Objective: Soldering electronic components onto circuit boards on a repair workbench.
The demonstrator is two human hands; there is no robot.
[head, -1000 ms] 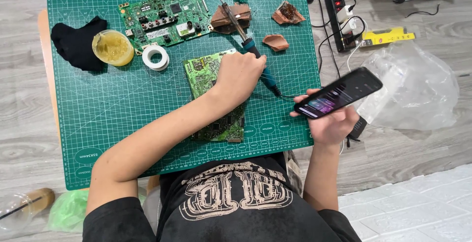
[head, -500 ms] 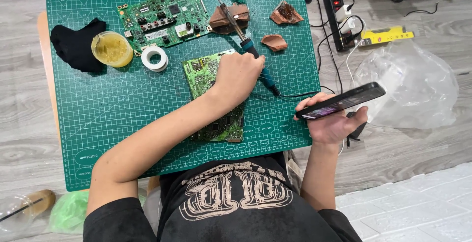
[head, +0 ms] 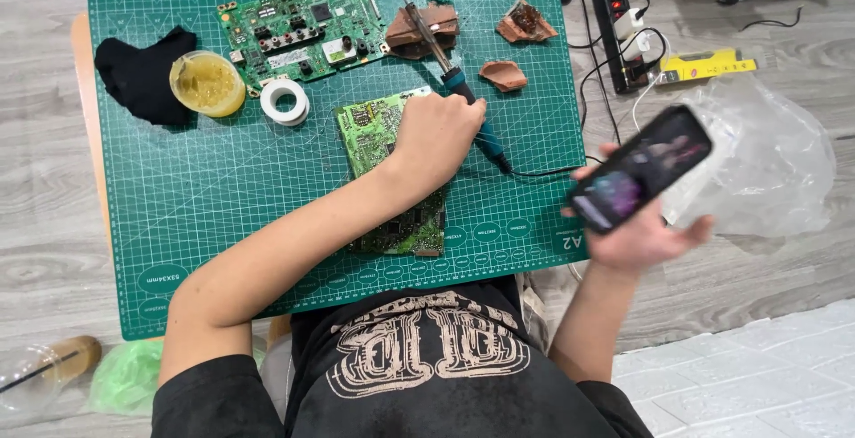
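Left hand fisted around soldering iron over green circuit board, frame centre. Right hand cupping tilted phone beyond cutting mat right edge; bare mat lower left.

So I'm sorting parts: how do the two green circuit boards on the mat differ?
The upper circuit board is wider, lies tilted and fully uncovered; the lower circuit board is narrower, runs lengthwise toward the person, and is partly covered by the left hand and forearm. Both are green and lie flat on the cutting mat.
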